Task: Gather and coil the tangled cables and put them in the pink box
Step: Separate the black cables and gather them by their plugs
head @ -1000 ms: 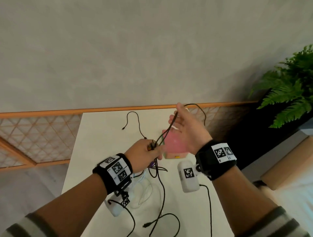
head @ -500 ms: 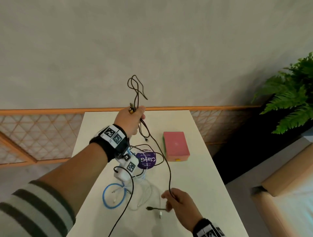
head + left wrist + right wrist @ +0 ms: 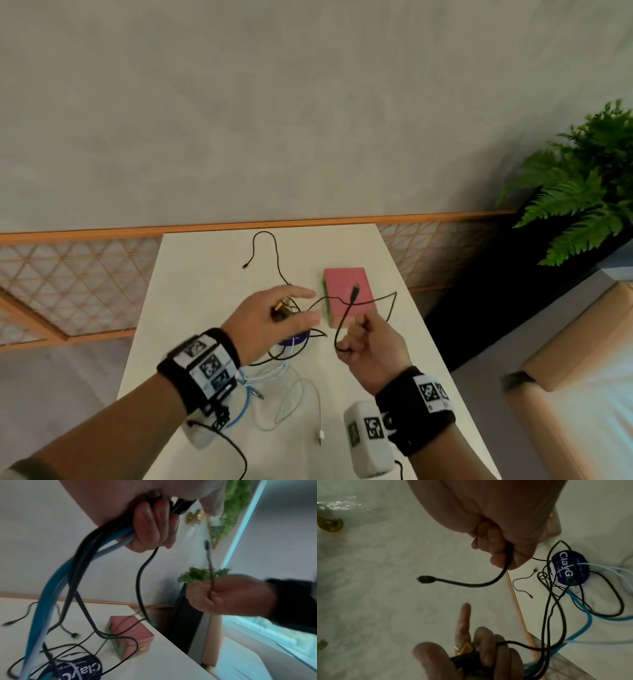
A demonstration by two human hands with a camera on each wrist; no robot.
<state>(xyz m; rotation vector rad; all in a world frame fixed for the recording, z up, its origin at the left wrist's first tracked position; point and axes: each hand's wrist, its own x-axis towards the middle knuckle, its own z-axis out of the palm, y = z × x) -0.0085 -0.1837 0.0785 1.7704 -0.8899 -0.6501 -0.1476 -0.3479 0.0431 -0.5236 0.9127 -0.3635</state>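
Black, blue and pale cables (image 3: 89,555) bunched in left hand (image 3: 270,320): lower fingers (image 3: 154,524) curled round them, index and thumb straight, probably keeping gathered strands together for coiling. Gold-tipped plug (image 3: 283,309) sits at that palm. Right hand (image 3: 368,346) fist-clamped on black cable (image 3: 471,584), plug end free. Pink box (image 3: 347,294), lid shut, toward table's (image 3: 212,274) far right edge. Left wrist view alone shows the blue strands gripped.

Head view looks down over the surface (image 3: 212,260); both wrist views sit close, sharing the pink box (image 3: 135,634).
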